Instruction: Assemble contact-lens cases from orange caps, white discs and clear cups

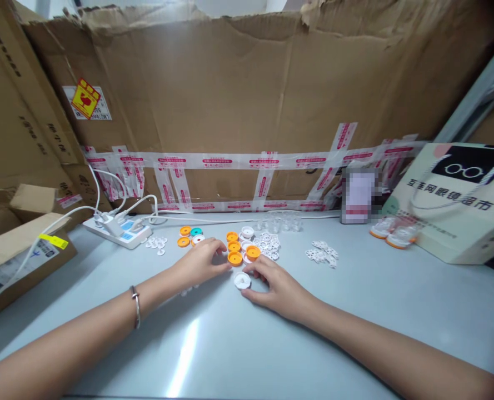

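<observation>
My right hand (277, 286) pinches a shallow white round cap (242, 280) by its edge, thumb below and fingers above, low over the table. Inside the cap is a small raised centre. My left hand (203, 260) hovers to the left of several orange caps (234, 259), its thumb and curled fingers apart and nothing seen between them. Another orange cap (253, 253) rests on white ones just beyond my right fingers. Behind the left hand lie more orange caps (183, 241), a teal cap (195, 231) and a white cap (198, 239).
Thin white patterned pieces lie in a pile (267, 244) and a second heap (322, 254). Small white parts (155, 244) sit by a power strip (119, 230). Clear cups (278, 224) line the back. A paper bag (450, 205) stands right; a cardboard box (59, 266) left.
</observation>
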`<action>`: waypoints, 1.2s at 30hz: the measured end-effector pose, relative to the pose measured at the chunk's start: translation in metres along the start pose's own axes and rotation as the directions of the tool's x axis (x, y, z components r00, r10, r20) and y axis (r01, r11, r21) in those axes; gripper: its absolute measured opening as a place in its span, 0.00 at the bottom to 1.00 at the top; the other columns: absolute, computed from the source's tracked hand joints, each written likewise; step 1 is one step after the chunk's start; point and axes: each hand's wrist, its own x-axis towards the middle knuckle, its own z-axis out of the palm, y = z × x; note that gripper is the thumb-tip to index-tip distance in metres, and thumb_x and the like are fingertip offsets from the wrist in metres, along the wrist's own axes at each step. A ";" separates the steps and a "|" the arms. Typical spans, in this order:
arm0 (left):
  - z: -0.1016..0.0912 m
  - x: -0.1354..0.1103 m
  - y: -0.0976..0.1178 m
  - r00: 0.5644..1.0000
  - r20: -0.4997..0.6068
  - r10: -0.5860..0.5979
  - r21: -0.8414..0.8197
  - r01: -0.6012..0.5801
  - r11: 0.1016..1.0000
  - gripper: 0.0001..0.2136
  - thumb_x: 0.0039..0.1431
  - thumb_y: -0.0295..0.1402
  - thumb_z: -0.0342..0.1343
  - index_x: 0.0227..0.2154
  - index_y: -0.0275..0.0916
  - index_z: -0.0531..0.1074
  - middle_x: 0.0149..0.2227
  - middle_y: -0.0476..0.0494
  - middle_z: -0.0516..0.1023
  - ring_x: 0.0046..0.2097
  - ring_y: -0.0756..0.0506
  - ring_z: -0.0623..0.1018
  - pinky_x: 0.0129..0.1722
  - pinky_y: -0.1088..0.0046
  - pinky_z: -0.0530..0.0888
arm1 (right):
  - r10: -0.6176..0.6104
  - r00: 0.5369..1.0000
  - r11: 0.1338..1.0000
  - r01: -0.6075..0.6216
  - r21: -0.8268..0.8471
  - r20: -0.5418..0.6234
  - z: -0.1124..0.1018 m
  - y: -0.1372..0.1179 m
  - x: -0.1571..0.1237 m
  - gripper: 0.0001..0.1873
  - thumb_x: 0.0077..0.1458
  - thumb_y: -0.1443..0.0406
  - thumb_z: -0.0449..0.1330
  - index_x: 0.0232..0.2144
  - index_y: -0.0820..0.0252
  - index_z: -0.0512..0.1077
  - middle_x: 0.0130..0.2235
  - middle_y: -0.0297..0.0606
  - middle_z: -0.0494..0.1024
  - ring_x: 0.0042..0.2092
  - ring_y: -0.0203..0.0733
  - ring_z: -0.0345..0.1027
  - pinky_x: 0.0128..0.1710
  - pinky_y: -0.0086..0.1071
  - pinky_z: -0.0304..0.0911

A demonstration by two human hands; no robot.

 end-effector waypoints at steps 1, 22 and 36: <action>0.002 0.002 0.002 1.000 -0.002 0.000 -0.005 0.000 1.000 0.13 0.50 0.39 0.55 0.36 0.35 0.69 0.37 0.40 0.74 0.39 0.42 0.73 0.39 0.67 0.69 | -0.001 1.000 1.000 0.001 0.004 -0.001 0.000 0.000 0.000 0.10 0.47 0.65 0.60 0.36 0.59 0.69 0.35 0.37 0.66 0.39 0.40 0.62 0.40 0.33 0.59; -0.003 -0.009 0.010 0.985 -0.170 -0.040 -0.219 0.002 0.976 0.16 0.50 0.37 0.55 0.42 0.39 0.65 0.37 0.45 0.74 0.37 0.46 0.73 0.34 0.71 0.68 | 0.371 0.915 0.573 -0.360 0.736 0.159 -0.005 0.003 0.006 0.21 0.31 0.66 0.69 0.31 0.61 0.68 0.30 0.33 0.75 0.34 0.35 0.70 0.42 0.34 0.64; 0.002 -0.013 0.024 0.997 0.072 0.034 -0.780 0.035 0.625 0.16 0.53 0.34 0.55 0.46 0.38 0.68 0.49 0.40 0.72 0.49 0.45 0.73 0.51 0.64 0.68 | 0.349 0.937 0.644 -0.248 0.723 0.011 -0.015 -0.004 -0.002 0.22 0.37 0.66 0.67 0.39 0.62 0.72 0.41 0.41 0.78 0.41 0.40 0.72 0.49 0.39 0.63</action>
